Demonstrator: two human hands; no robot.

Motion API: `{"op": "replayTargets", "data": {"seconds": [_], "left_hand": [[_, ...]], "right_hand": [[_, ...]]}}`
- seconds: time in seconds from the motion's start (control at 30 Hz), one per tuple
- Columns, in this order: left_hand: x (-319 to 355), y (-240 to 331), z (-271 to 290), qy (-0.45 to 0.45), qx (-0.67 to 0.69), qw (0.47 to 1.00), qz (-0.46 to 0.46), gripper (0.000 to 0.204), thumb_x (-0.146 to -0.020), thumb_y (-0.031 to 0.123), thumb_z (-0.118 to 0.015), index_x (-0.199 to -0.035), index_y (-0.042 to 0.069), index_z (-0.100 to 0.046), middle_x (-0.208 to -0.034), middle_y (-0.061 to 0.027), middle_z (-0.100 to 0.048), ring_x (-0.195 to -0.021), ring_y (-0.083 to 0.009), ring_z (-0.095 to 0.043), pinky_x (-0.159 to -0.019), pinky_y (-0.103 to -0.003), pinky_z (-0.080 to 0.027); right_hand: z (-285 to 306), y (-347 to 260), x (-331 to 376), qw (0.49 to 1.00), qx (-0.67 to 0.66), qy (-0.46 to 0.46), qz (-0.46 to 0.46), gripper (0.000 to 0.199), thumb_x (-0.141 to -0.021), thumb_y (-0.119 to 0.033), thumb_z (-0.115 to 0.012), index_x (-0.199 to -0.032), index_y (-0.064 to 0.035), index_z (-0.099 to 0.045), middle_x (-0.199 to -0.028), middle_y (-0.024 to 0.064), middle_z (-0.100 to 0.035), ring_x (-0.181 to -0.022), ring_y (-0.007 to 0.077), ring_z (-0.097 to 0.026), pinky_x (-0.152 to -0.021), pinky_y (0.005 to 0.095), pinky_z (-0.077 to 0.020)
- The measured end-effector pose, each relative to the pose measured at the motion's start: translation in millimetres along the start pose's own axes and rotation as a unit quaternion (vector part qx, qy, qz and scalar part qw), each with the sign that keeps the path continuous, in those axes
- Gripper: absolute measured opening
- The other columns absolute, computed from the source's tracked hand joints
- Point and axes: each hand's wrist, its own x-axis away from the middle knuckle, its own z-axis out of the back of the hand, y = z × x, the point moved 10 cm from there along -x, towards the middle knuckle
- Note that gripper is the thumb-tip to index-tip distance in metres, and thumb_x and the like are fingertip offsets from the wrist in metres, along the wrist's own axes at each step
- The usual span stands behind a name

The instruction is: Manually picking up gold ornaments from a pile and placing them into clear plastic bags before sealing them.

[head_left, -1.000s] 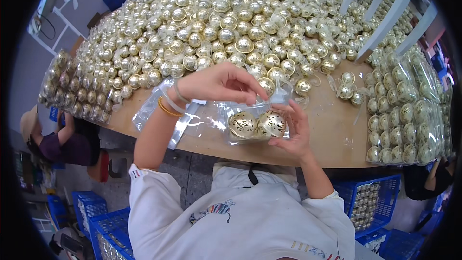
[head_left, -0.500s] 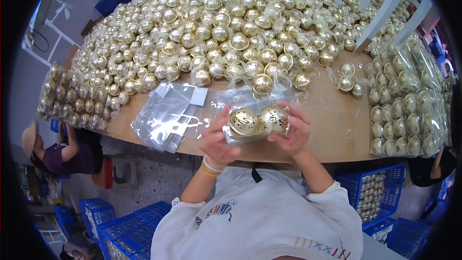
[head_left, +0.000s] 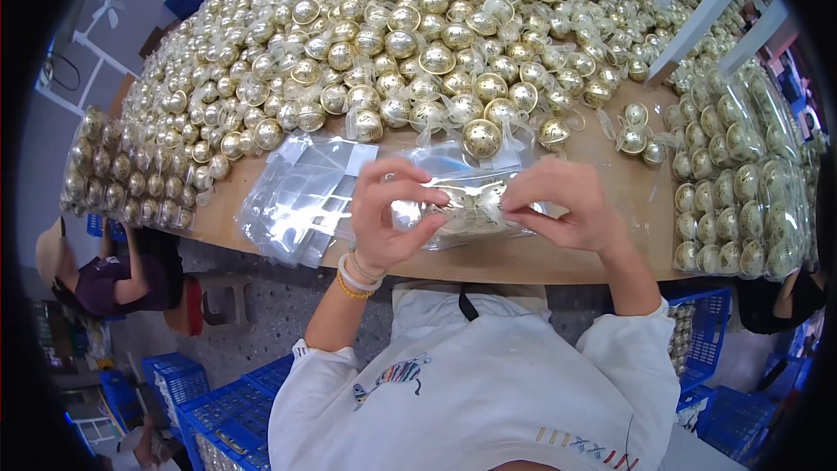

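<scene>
A clear plastic bag with gold balls inside lies at the table's near edge, directly before me. My right hand pinches the bag's film between thumb and fingertips over the balls. From the other side, my left hand curls its thumb and index finger on the film, and a small gap shows between their tips. Glare and my fingers partly hide the balls. Just beyond the bag sits a single gold ball ornament with a sheer ribbon. Flat empty clear bags are stacked left of my left hand.
A large heap of gold ball ornaments covers the table's far part. Packed trays of balls stand left and right. White posts rise at the far right. Blue crates stand below; a person sits at left.
Both hands have moved from the bag's sides to above it, with fingertips on its film. The bag has gone from being held up and tilted to lying lower, its balls less visible.
</scene>
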Motion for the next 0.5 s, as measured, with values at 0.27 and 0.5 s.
{"op": "replayTargets", "data": {"seconds": [0.27, 0.5], "left_hand": [[-14, 3, -21, -0.021, -0.103, 0.988, 0.116, 0.01, -0.077, 0.006, -0.076, -0.077, 0.002, -0.067, -0.103, -0.0087, -0.05, -0.065, -0.0091, -0.054, -0.058, -0.023, -0.044], [-8, 3, -25, -0.001, -0.158, 0.984, 0.08, 0.007, -0.08, 0.003, -0.072, -0.084, 0.002, -0.066, -0.107, -0.0105, -0.05, -0.072, -0.011, -0.056, -0.064, -0.025, -0.046]], "right_hand": [[-1, -12, -21, 0.996, 0.073, -0.015, -0.046, 0.02, -0.071, -0.009, -0.079, -0.09, -0.0082, -0.074, -0.078, 0.002, -0.07, -0.068, 0.0178, -0.063, -0.061, 0.0303, -0.0487], [-14, -29, -13, 0.965, 0.252, 0.069, 0.015, 0.016, -0.073, -0.01, -0.077, -0.086, -0.0077, -0.068, -0.078, 0.0026, -0.062, -0.073, 0.021, -0.059, -0.06, 0.0323, -0.047]]}}
